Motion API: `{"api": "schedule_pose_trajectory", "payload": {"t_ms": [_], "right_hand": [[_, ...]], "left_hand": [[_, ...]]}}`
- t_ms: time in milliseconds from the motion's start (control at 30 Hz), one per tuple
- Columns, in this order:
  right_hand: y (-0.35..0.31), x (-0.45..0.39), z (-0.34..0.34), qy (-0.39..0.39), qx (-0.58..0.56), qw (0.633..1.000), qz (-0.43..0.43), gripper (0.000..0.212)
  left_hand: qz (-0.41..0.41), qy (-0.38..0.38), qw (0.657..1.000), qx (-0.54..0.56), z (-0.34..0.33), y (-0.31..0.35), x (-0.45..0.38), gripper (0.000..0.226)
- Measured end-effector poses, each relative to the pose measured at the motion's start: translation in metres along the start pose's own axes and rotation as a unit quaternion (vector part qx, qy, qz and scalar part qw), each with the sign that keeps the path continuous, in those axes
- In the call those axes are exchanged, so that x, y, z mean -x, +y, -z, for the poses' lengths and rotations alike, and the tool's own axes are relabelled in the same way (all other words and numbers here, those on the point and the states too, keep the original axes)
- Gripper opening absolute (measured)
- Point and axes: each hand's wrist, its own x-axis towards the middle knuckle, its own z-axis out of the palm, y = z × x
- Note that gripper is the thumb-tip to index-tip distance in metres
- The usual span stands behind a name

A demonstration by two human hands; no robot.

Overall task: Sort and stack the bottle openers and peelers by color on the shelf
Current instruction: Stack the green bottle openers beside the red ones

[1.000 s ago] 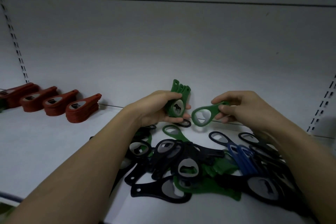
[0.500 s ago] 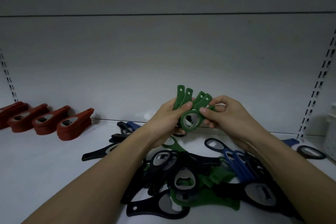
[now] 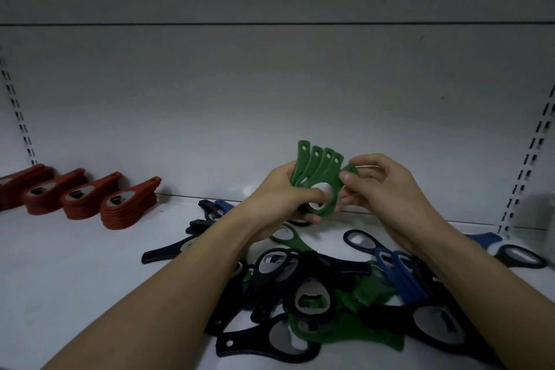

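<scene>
My left hand (image 3: 282, 195) grips a fanned stack of green bottle openers (image 3: 318, 174), handles pointing up, held above the shelf. My right hand (image 3: 387, 186) pinches the right edge of the same green stack with thumb and fingers. Below my hands lies a mixed pile of black openers (image 3: 309, 294), blue openers (image 3: 399, 273) and green openers (image 3: 360, 336) on the white shelf (image 3: 75, 273). At the left, several stacks of red openers (image 3: 126, 204) stand in a row along the back.
The shelf's back wall (image 3: 270, 99) rises right behind my hands. Slotted uprights stand at the left (image 3: 18, 117) and right (image 3: 531, 165). A lone black opener (image 3: 522, 255) and a blue one (image 3: 483, 239) lie at the far right.
My right hand brought a single green opener to the stack in my left hand; it now sits against the stack, and both hands hold the fanned bundle.
</scene>
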Motion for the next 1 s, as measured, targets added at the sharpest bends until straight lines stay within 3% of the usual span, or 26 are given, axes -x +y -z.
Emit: {"api": "schedule_pose_trajectory", "payload": {"t_ms": [67,167,300,400,567,667,800,1000], "right_hand": [[0.001,-0.001,0.001,0.014,0.009,1.000,-0.012,0.019],[0.006,0.000,0.000,-0.037,0.153,0.988,-0.007,0.011],[0.016,0.009,-0.020,-0.148,0.334,0.931,0.014,0.007],[0.019,0.011,-0.038,-0.178,0.434,0.883,0.012,0.017],[0.010,0.012,-0.043,-0.244,0.501,0.829,-0.038,0.033],[0.005,0.014,-0.041,-0.279,0.522,0.804,-0.043,0.030],[0.007,0.013,-0.036,-0.252,0.468,0.845,-0.061,0.011],[-0.007,0.002,-0.003,-0.163,0.241,0.956,-0.050,0.014]], "left_hand": [[-0.014,0.041,0.999,0.028,0.005,0.002,-0.002,0.034],[-0.040,0.097,0.993,0.060,0.015,0.007,-0.002,0.031],[-0.060,0.135,0.986,0.080,0.029,0.014,-0.001,0.029],[-0.062,0.151,0.983,0.083,0.035,0.016,-0.001,0.031],[-0.046,0.130,0.989,0.055,0.039,0.017,0.002,0.035],[-0.034,0.088,0.995,0.036,0.040,0.016,0.001,0.037],[-0.012,0.070,0.997,-0.006,0.042,0.016,0.001,0.038],[0.046,0.076,0.995,-0.054,0.048,0.013,0.000,0.033]]}}
